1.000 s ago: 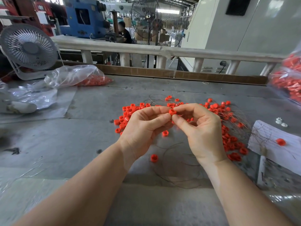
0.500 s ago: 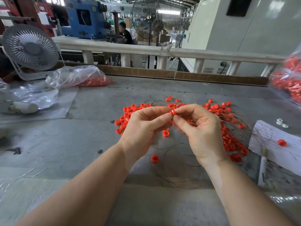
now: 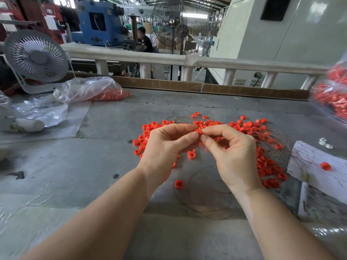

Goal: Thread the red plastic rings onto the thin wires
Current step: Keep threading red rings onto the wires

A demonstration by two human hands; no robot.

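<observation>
Two bare forearms rise from the bottom corners of the frame and meet just above centre. Low in the centre, between the wrists, dark thin wires (image 3: 201,209) loop over the grey table (image 3: 78,175), with one loose red ring (image 3: 179,184) lying beside them. The left hand (image 3: 165,147) and right hand (image 3: 232,152) come together fingertip to fingertip, both pinched narrow on a single red ring (image 3: 199,130) held above the table; whether a wire passes through it is too fine to tell. The hands cover part of the pile of red rings (image 3: 249,128) spread across the middle of the frame, which runs from left of the left hand, behind both hands, and down the right side past the right wrist. More fine wires fan out through that pile toward the right, over a white sheet of paper (image 3: 319,175) that carries one stray ring.

Farther off, at the left edge, lie crumpled clear plastic and a clear bag of red rings (image 3: 97,91); another bag of red rings (image 3: 332,98) is blurred at the right edge. In the upper left stands a small grey fan (image 3: 35,57). Behind the table's far edge runs a white railing (image 3: 169,59), with a blue machine (image 3: 97,21) and a seated person beyond.
</observation>
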